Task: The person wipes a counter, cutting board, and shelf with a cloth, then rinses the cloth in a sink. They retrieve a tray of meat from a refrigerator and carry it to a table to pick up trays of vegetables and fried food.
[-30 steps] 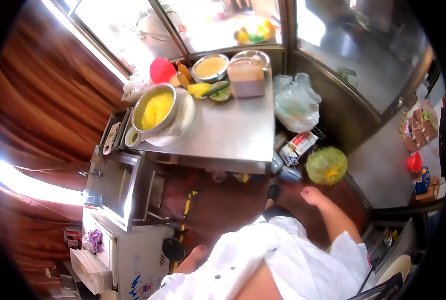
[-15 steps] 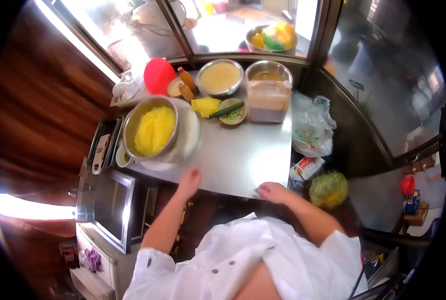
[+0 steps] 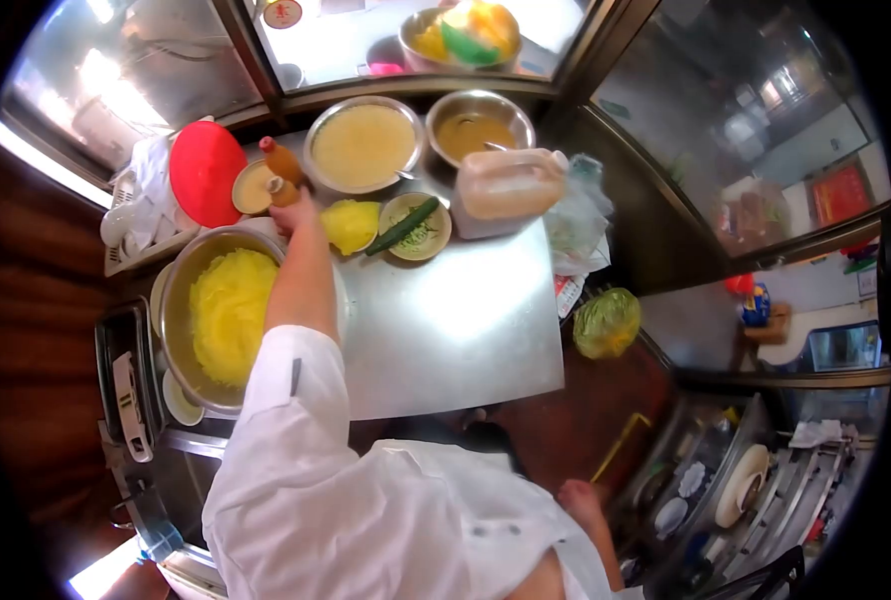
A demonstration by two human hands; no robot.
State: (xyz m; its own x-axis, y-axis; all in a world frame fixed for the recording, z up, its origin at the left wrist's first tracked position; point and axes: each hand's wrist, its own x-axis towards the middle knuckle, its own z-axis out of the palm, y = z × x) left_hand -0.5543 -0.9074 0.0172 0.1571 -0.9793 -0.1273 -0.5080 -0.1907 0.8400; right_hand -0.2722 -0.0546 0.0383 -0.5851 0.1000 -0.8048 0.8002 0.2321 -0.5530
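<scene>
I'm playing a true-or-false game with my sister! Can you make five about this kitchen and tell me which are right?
1. The left hand is at a bottle. True.
2. Both hands are over the table. False: the right hand is down off the table.
3. The big bowl holds yellow food. True.
4. The jug is on the floor. False: the jug is on the table.
5. The cucumber is blue. False: it's green.

White short-sleeved jacket (image 3: pixel 396 515) with dark buttons (image 3: pixel 480 531)
</scene>
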